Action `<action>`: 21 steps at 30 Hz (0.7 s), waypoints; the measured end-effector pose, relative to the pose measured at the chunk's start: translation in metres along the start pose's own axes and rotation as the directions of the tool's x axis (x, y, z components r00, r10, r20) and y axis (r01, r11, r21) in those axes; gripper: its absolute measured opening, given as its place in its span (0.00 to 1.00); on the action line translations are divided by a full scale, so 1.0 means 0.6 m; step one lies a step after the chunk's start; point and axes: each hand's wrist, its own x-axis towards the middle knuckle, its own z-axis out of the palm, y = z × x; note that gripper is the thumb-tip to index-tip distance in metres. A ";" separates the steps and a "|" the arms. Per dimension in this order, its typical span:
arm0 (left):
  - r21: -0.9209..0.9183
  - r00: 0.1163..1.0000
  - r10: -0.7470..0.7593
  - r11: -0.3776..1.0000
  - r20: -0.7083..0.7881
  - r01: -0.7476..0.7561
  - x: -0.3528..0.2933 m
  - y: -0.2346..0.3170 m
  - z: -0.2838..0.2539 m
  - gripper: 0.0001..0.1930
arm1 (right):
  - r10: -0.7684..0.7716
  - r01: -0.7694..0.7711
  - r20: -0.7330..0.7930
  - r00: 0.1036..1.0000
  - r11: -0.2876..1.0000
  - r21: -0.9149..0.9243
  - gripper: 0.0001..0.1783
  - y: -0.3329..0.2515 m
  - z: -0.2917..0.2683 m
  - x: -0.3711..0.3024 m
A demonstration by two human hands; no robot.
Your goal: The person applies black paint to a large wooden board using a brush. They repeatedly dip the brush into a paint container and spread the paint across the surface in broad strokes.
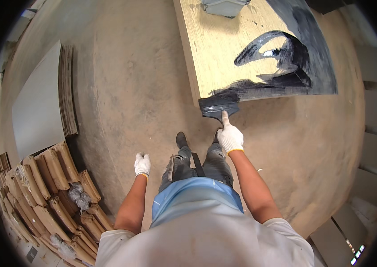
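Note:
My right hand [231,136], in a white knit glove, grips a wide flat paintbrush [219,108] with its index finger stretched along the handle. The dark, wet-looking bristles touch the near left corner of a pale wooden board [210,58]. Black paint [297,58] runs along the board's near edge and loops over its right half, with a glossy wet patch inside. Grey-black colour covers its right side. My left hand [142,164], gloved too, hangs by my left side with its fingers curled in and nothing visible in them.
A grey, paint-stained container [225,8] stands on the far part of the board. To the left are a stack of flat sheets [41,102] and many brown-wrapped bundles [59,178] with crumpled clear plastic [79,196]. Grey panels [375,151] line the right side.

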 end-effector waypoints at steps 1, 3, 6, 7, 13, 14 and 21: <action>0.001 1.000 -0.005 1.000 0.009 0.005 0.002 -0.004 -0.002 0.25 | -0.032 0.032 -0.003 0.999 0.999 -0.012 0.46 -0.009 -0.005 0.002; 0.019 1.000 -0.003 1.000 0.022 0.002 0.009 -0.007 -0.005 0.25 | -0.086 0.085 -0.054 0.995 0.996 -0.017 0.45 -0.023 -0.014 0.022; 0.055 0.999 0.014 0.998 0.032 -0.016 0.016 -0.011 0.000 0.25 | -0.124 0.129 -0.179 0.976 0.992 0.014 0.42 -0.043 -0.042 0.090; 0.048 0.999 0.016 0.999 0.029 -0.018 0.020 -0.010 0.001 0.25 | -0.125 0.134 -0.211 0.969 0.991 0.028 0.41 -0.054 -0.060 0.111; -0.116 1.000 -0.030 0.993 -0.006 0.029 0.011 -0.021 0.003 0.25 | -0.187 0.180 -0.134 0.973 0.982 -0.060 0.42 -0.015 -0.038 0.066; -0.158 0.999 -0.050 0.986 -0.016 0.047 0.004 -0.030 0.005 0.25 | -0.125 0.120 -0.052 0.991 0.988 -0.093 0.42 -0.016 -0.035 0.037; -0.135 0.988 -0.152 0.979 0.025 0.154 -0.037 -0.055 0.033 0.26 | -0.263 0.250 -0.266 0.927 0.965 -0.083 0.40 -0.062 -0.117 0.183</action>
